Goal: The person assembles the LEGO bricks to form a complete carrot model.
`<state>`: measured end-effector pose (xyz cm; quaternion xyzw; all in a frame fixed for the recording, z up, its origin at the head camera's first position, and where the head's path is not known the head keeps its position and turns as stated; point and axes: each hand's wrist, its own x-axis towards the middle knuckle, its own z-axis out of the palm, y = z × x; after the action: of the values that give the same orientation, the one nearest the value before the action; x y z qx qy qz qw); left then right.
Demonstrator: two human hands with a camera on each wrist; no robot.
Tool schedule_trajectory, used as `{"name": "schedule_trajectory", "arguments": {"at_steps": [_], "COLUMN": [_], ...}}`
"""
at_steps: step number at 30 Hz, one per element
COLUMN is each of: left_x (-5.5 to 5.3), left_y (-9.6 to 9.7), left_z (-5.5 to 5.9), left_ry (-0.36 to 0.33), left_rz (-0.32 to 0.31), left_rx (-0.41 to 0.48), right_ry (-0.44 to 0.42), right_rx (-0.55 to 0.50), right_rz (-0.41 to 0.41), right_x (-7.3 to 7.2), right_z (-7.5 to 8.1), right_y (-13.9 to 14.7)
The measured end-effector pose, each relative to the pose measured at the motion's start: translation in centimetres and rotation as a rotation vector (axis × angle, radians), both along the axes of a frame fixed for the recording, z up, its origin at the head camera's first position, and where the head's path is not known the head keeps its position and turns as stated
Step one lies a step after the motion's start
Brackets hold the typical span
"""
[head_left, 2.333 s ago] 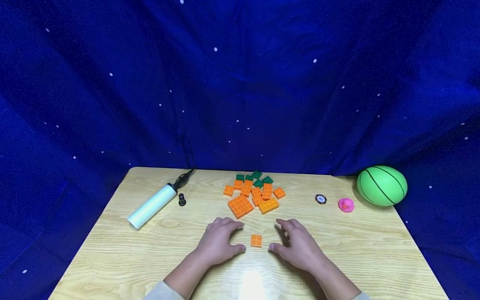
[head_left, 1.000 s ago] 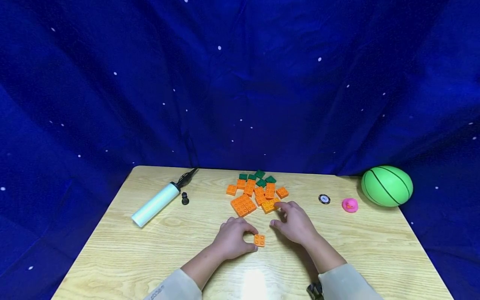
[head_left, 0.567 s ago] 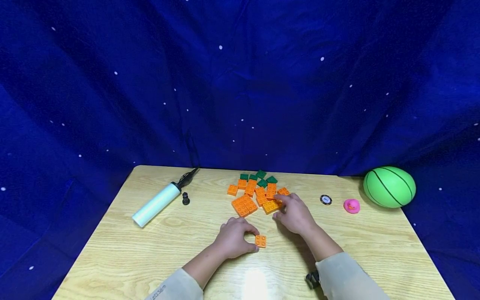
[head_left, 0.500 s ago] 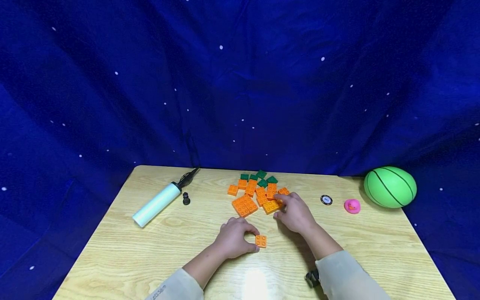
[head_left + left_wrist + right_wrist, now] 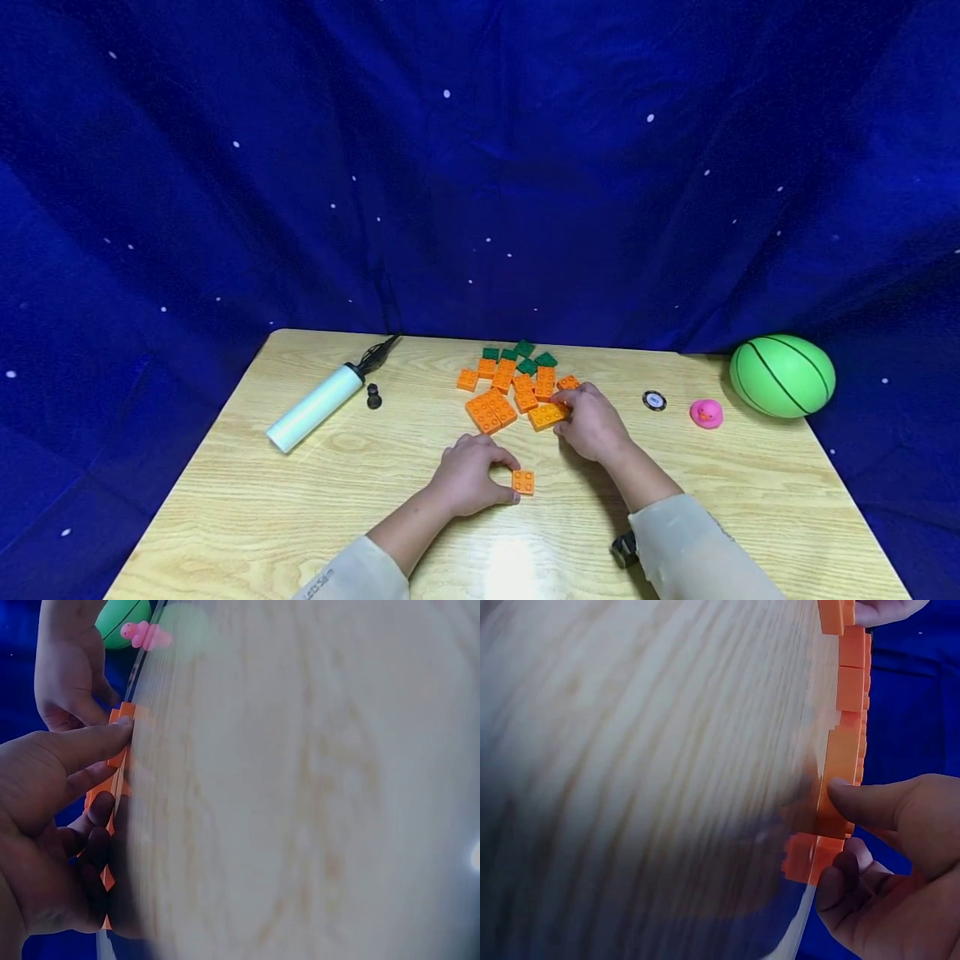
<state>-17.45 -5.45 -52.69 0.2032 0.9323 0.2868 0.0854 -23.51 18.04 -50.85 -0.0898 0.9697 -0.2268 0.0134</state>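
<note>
The amber brick [image 5: 546, 417] lies on the table [image 5: 247, 517] at the near right of the brick cluster, its right end pinched by the right hand [image 5: 592, 425], thumb on the near long side and fingers behind. It looks like hard moulded plastic, so it should be light, stiff and hard to damage; smooth walls may slip a little, and the flat long sides seem the surest hold, leaving the studs free. Nearer, the small orange brick [image 5: 522, 482] sits flat, studs up, with the left hand's [image 5: 468, 479] fingers narrowed about its left end, thumb near and index far; its short walls offer little grip, so opposite faces should be pinched squarely. Left of the amber brick lies a flat orange block [image 5: 491, 411], with green bricks [image 5: 546, 360] farther back. Well to the left rests a pump [image 5: 315, 408] beside a small black piece [image 5: 373, 396]; to the right are a round chip [image 5: 654, 401], a pink duck [image 5: 707, 413] and a green ball [image 5: 782, 377].
</note>
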Motion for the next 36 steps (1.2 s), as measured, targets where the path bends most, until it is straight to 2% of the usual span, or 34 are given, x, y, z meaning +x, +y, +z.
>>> {"name": "schedule_trajectory", "arguments": {"at_steps": [10, 18, 28, 36], "left_x": [-0.2, -0.2, -0.3, -0.4], "left_y": [0.1, 0.2, 0.2, 0.2], "left_z": [0.1, 0.1, 0.0, 0.2], "left_ry": [-0.006, -0.009, -0.023, -0.066], "left_rz": [0.004, 0.002, 0.011, 0.009], "left_rx": [0.007, 0.015, 0.011, 0.042], "right_ry": [-0.024, -0.027, -0.029, -0.008], "right_rx": [0.022, -0.033, -0.095, -0.115], "right_rz": [0.007, 0.016, 0.02, 0.043], "right_x": [0.3, 1.3, 3.4, 5.3], "right_z": [0.5, 0.6, 0.8, 1.0], "right_y": [0.5, 0.9, 1.0, 0.7]}}
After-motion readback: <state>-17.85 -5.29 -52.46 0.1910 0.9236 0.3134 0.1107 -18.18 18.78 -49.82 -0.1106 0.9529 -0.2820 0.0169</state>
